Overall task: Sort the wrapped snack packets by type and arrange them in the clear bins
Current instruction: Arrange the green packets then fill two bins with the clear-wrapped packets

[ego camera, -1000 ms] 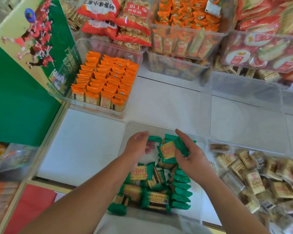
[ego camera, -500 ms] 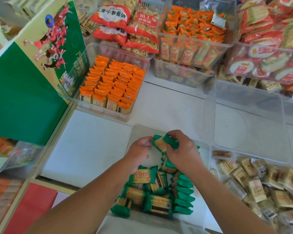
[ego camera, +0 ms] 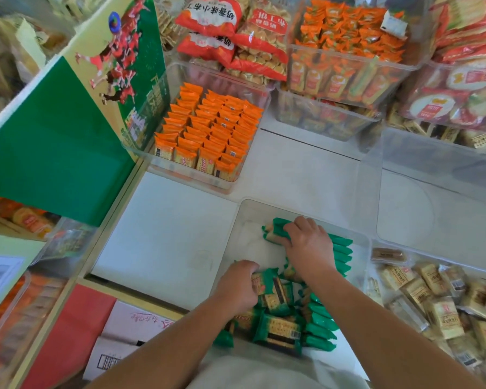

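Right hand [ego camera: 309, 248] fingers [ego camera: 300, 223] pinch green stack [ego camera: 275, 233] at bin's [ego camera: 246, 204] far end; left hand [ego camera: 236, 289], nearer pile [ego camera: 278, 329], grips loose packet [ego camera: 267, 286].

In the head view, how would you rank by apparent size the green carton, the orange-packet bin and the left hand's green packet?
1. green carton
2. orange-packet bin
3. green packet, despite its nearness
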`<state>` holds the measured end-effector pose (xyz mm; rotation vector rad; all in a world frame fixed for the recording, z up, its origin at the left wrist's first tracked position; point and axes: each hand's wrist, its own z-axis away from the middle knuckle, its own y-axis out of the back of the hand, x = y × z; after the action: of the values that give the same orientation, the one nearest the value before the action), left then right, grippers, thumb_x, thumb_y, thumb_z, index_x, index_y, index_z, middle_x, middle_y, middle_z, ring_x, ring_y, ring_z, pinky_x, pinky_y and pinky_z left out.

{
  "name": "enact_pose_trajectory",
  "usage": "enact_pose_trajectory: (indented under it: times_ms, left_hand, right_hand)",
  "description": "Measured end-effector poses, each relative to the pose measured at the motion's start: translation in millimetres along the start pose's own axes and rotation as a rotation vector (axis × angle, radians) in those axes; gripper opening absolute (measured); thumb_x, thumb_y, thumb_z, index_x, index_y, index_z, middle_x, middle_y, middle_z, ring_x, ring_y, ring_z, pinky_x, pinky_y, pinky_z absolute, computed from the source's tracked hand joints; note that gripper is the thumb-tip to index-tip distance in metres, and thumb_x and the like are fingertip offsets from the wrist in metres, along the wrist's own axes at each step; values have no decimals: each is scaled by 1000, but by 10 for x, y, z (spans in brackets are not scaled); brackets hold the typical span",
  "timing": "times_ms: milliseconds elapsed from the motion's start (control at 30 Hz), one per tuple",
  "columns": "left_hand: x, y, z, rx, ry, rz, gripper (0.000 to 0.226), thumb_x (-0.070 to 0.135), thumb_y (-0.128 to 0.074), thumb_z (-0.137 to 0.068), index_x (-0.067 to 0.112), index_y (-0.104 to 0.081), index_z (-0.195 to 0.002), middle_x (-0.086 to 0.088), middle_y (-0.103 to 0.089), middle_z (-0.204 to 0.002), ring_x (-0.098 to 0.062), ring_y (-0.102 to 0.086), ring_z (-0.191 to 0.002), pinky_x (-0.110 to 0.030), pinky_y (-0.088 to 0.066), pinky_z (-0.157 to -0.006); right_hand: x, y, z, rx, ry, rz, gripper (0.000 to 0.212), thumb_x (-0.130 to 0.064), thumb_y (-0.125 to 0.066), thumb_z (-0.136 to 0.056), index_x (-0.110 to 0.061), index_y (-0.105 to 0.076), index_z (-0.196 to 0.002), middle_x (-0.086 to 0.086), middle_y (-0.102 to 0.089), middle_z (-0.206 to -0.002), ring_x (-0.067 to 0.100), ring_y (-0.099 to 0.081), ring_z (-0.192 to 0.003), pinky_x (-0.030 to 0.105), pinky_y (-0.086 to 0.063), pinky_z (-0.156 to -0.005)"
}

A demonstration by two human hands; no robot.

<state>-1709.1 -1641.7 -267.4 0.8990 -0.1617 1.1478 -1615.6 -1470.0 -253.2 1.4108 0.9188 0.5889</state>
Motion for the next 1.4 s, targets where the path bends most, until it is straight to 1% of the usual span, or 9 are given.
enact_pose_trajectory:
  times_ms: [167, 267, 400, 533, 667, 767, 900, 1200, 1400]
  left_hand:
    - [-97, -94, 25, 34, -103, -164, 48, 20, -70, -92, 15, -60, -139, -5, -40, -158, -22, -30, -147, -29, -27, -119]
    - [5, -40, 57, 71, -154, -183, 33, 28, -72, -92, 20, -62, -122, -1, -62, -127, -20, -54, -118, -32, -46, -98]
    - [182, 83, 25, 297, -139, 55, 22, 33, -73, -92, 26, -53, -96, 7, -64, -91, -13, -60, -81, -34, -51, -70]
    - [288, 166, -131, 327, -128, 308, 17, 26, -72, -94, 24, -55, -94, 11, -65, -88, -12, -64, -84, -26, -52, -73]
    - [242, 144, -207, 213, -114, 442, 19, 26, -73, -95, 23, -65, -112, 8, -70, -113, -15, -65, -114, -15, -46, -91]
    - [127, 83, -121, 63, -41, 271, 57, 41, -70, -96, 23, -50, -146, 3, -54, -148, -17, -50, -137, -25, -37, -108]
    - [35, -36, -97, -12, -79, -73, 83, 57, -69, -90, 20, -37, -157, -4, -42, -159, -23, -35, -147, -35, -31, -119]
    - [127, -222, -222, -25, -83, -429, 74, 73, -65, -78, 25, -57, -134, -3, -62, -126, -30, -41, -126, -43, -32, -102]
    - [175, -133, -89, 177, -60, -78, 35, 56, -67, -85, 27, -63, -104, 6, -65, -98, -18, -57, -96, -35, -48, -81]
  right_hand:
    - [36, 44, 66, 54, -56, -131, 20, -5, -83, -76, -7, -72, -93, 6, -63, -89, 31, -63, -73, 32, -47, -48]
    - [98, 82, 98, 111, -39, -181, 16, -5, -82, -78, -7, -73, -91, 5, -62, -91, 30, -62, -77, 30, -48, -50]
    - [74, 223, 198, 134, -46, -360, 13, -10, -77, -84, -13, -76, -96, -3, -65, -92, 19, -63, -82, 30, -55, -57]
    - [-20, 341, 320, -233, -52, -521, 40, -43, -66, -87, -30, -70, -124, -16, -64, -109, 2, -61, -80, 27, -56, -69]
    - [26, 252, 196, -231, -123, -367, 31, -30, -74, -89, -24, -72, -119, -7, -65, -113, 18, -67, -90, 37, -57, -75]
    - [40, 218, 76, -206, -121, -302, 23, -28, -74, -91, -19, -74, -112, -2, -65, -108, 26, -68, -87, 35, -54, -69]
    - [17, 119, 18, -216, -94, -241, 24, -27, -72, -92, -14, -73, -112, 3, -61, -108, 32, -67, -85, 42, -55, -66]
    - [118, 111, 144, -94, -132, -231, 16, -21, -81, -84, -13, -75, -98, 2, -63, -93, 28, -65, -71, 33, -51, -54]
    - [74, 189, 77, -200, -236, -196, 15, -35, -69, -93, -24, -71, -103, -6, -68, -90, 21, -65, -82, 30, -50, -66]
